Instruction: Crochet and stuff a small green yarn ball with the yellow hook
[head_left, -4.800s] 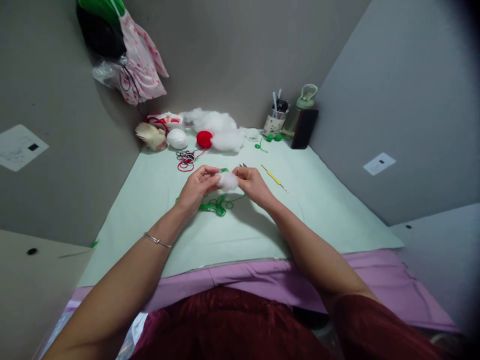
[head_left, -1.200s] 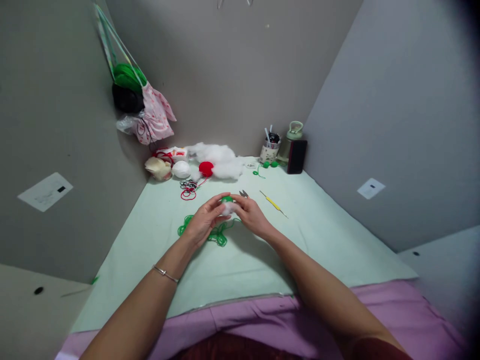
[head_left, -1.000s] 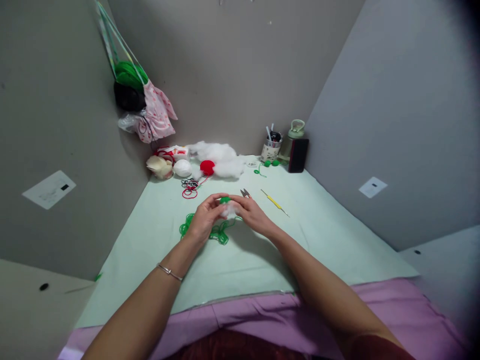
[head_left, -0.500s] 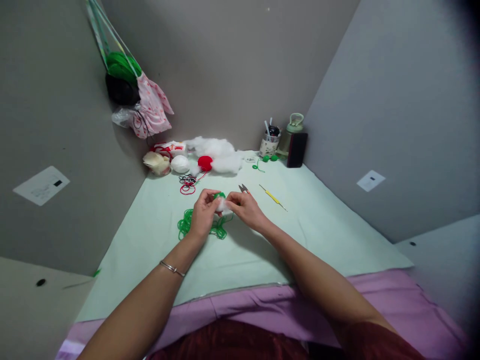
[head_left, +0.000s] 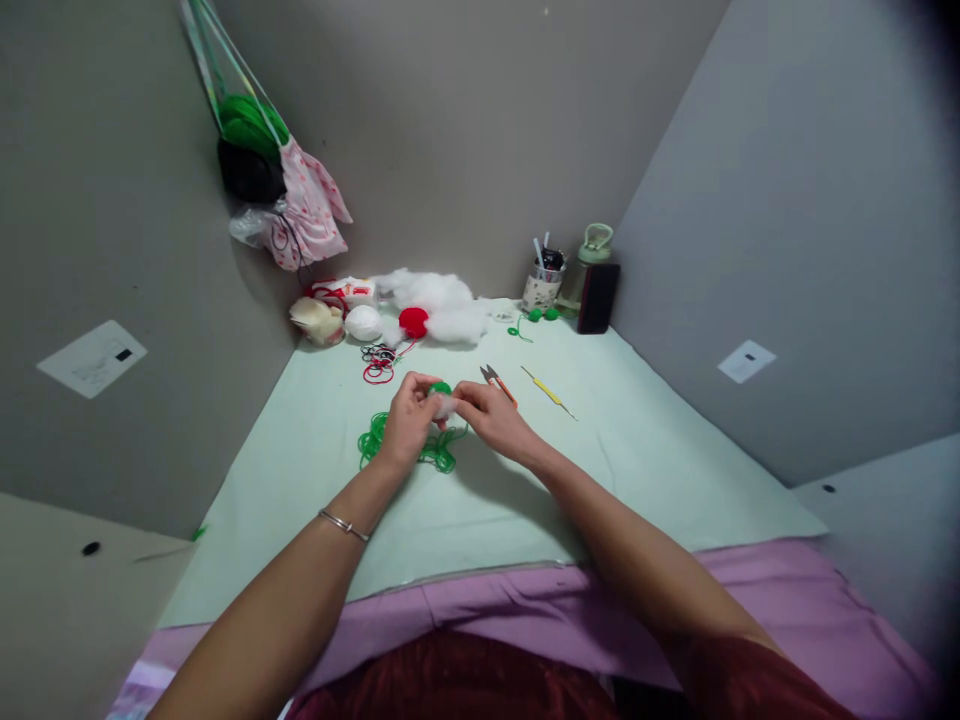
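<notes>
Stuffing tuft (white, touching green crochet piece) was pinched between left hand and right hand above loose green yarn.

Single camera, worn on my head. Looks forward and down across the table to its far edge; left hand, right hand sit mid-frame, moderately near.

Open bench stretches along the right and near edges. A green yarn tangle lies mid-bench, snips and crochet hook just beyond; stuffing, cup and bottle crowd the far edge.
</notes>
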